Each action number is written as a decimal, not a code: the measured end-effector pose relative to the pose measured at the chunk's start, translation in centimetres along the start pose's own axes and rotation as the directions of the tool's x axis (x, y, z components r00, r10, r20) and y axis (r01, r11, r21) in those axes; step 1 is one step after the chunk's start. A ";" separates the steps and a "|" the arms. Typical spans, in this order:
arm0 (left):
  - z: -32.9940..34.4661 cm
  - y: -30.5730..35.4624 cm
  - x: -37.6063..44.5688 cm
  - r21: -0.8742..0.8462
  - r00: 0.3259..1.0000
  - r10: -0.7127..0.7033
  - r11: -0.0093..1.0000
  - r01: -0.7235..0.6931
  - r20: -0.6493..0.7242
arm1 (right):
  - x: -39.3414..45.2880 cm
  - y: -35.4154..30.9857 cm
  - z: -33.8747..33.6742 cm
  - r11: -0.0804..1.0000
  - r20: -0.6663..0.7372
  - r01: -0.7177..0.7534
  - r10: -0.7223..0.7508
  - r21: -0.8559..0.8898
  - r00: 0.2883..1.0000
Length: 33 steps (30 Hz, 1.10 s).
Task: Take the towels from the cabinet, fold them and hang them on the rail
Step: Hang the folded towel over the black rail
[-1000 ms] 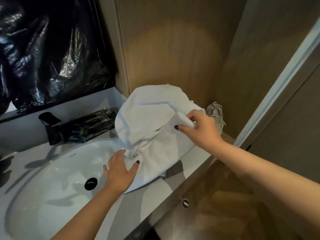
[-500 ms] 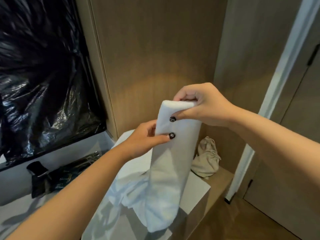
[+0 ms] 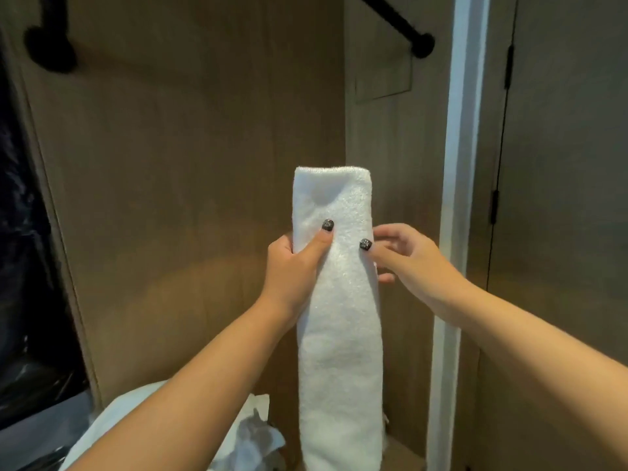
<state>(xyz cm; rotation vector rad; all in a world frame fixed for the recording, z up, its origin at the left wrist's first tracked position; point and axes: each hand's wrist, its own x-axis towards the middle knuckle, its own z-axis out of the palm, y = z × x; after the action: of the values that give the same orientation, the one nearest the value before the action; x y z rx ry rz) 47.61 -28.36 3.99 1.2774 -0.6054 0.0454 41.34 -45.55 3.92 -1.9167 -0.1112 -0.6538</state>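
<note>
A white towel (image 3: pixel 339 334), folded into a long narrow strip, hangs upright in front of the wooden wall. My left hand (image 3: pixel 292 266) grips its left edge below the top, thumb pressed on the front. My right hand (image 3: pixel 404 260) is at its right edge, thumb on the front and fingers reaching behind. A black rail (image 3: pixel 397 20) runs along the upper right wall, well above the towel's top.
A black wall fitting (image 3: pixel 51 45) is at the upper left. Black plastic sheeting (image 3: pixel 20 266) covers the left side. More white cloth (image 3: pixel 248 436) lies on the counter below. A white door frame (image 3: pixel 455 232) stands to the right.
Both hands lifted the towel off the counter and raised it upright. My view tilted up, so the sink is out of sight and the rail shows. My right hand slid from the top to the side.
</note>
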 end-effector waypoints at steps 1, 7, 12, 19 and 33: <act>1.6 0.5 0.9 -0.017 1.000 0.017 1.000 -0.017 -0.003 | 0.3 0.0 -1.4 1.000 0.035 -0.009 0.009 -0.005 0.999; 9.8 3.4 5.8 -0.066 0.987 0.160 0.985 -0.159 0.008 | 3.8 -2.2 -9.1 0.999 0.048 0.024 -0.023 -0.029 0.999; 14.2 5.1 11.3 -0.026 0.975 0.215 0.977 -0.214 0.048 | 8.8 -3.5 -13.7 0.999 -0.034 0.033 -0.033 -0.016 0.999; 15.4 7.3 19.9 0.359 0.923 0.285 0.858 -0.366 0.261 | 16.7 -1.3 -18.2 0.984 -0.137 0.085 -0.064 0.158 0.988; 23.0 0.0 35.5 0.312 0.887 0.228 0.876 -0.367 0.402 | 35.4 0.3 -26.2 0.854 -0.427 0.404 -0.247 0.329 0.870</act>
<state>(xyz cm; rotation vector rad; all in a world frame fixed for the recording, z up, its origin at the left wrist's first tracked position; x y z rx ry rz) 68.42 -59.59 23.50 1.5716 -1.1541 0.2058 61.17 -76.16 28.63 -1.3473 -0.3203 -1.1248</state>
